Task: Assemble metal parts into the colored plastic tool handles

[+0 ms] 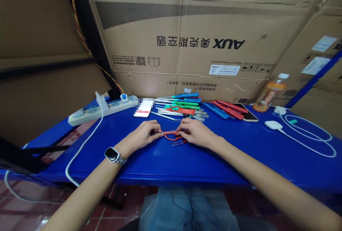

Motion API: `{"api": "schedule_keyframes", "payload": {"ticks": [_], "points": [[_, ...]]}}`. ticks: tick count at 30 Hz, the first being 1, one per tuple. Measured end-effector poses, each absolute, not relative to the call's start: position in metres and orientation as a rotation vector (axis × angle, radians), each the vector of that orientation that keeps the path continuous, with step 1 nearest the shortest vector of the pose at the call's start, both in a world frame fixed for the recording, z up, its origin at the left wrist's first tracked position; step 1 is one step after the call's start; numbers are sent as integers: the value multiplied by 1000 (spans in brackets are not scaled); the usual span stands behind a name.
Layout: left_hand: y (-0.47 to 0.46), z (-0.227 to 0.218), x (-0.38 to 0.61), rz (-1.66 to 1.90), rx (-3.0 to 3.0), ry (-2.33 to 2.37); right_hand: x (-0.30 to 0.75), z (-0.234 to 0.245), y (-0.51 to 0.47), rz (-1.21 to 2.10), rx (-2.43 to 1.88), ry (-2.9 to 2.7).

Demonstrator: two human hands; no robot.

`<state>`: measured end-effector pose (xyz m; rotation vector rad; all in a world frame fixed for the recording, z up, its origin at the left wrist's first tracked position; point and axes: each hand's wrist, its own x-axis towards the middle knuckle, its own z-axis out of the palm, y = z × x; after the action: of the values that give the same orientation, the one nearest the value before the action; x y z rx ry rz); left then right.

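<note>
Both hands rest on the blue table (240, 152) and meet over a small red-handled tool (171, 135). My left hand (145, 135), a watch on its wrist, has its fingers closed on the tool's thin metal end. My right hand (193, 131) is closed over the red handle end. A small clear piece (178, 142) lies on the table just under the right hand. Just beyond the hands lies a pile of tools (181, 106) with red, green and blue handles and bare metal shafts.
A white power strip (101, 109) with a plugged cable lies at the back left. A phone (247, 114) and red and blue strips (224, 110) lie right of the pile. An orange bottle (267, 95), a white charger and cable (301, 135), and cardboard boxes (187, 35) stand behind.
</note>
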<state>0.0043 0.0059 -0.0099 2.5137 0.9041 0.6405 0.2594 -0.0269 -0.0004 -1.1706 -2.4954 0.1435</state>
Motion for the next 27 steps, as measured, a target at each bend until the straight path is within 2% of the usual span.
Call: {"api": "schedule_keyframes", "payload": {"ticks": [13, 21, 27], "points": [[7, -12, 3, 635, 2520, 890, 247, 0, -24, 84, -1250, -2494], [6, -9, 4, 600, 2582, 918, 250, 5, -34, -147, -1190, -2688], [2, -5, 4, 565, 2698, 956, 252, 1, -43, -151, -1182, -2679]]}}
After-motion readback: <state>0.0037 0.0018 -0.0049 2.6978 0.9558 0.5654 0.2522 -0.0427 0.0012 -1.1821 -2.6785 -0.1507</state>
